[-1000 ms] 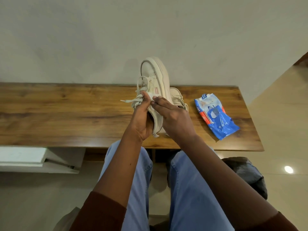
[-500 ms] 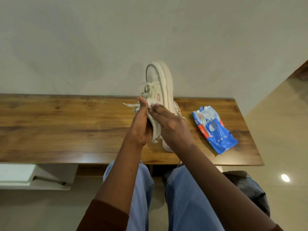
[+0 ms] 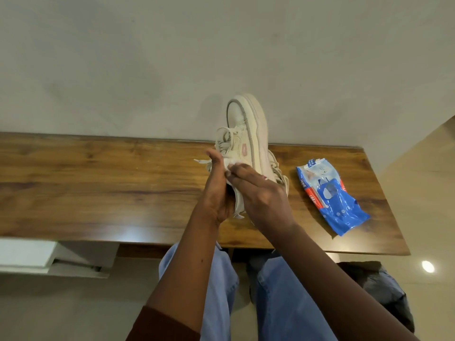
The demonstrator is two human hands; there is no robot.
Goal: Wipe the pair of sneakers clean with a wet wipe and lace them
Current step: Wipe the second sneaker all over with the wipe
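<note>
Wooden table (image 3: 98,180) against a bare grey wall (image 3: 123,57), with a blue wipe packet (image 3: 330,195) lying flat on it. Just left of the packet, second sneaker (image 3: 279,173) resting on the tabletop, mostly hidden. Further left of the packet and raised above it, cream sneaker (image 3: 248,129) held toe-up, sole turned toward the packet. Gripped low at the heel and collar by the left hand (image 3: 216,190), fingers curled round the back, thumb up beside the tongue. Pressed against its side panel by the right hand (image 3: 261,195): a bunched white wet wipe (image 3: 232,164), under fingers laid fairly straight, thumb out of sight. Loose lace ends (image 3: 204,163) dangling on the side away from the packet.

Probably light, easy to hold up one-handed. Stiff and thick in the sole, so good to brace against. Softer and likely to give in the upper, so better backed from behind while rubbing. Smooth upper likely slick once damp, hence a firm hold at the heel rather than on the wetted panel. Limp, thin wipe, prone to bunching and slipping, best kept folded under flat fingertips. Floppy laces, to be pinched near the tips for threading.
</note>
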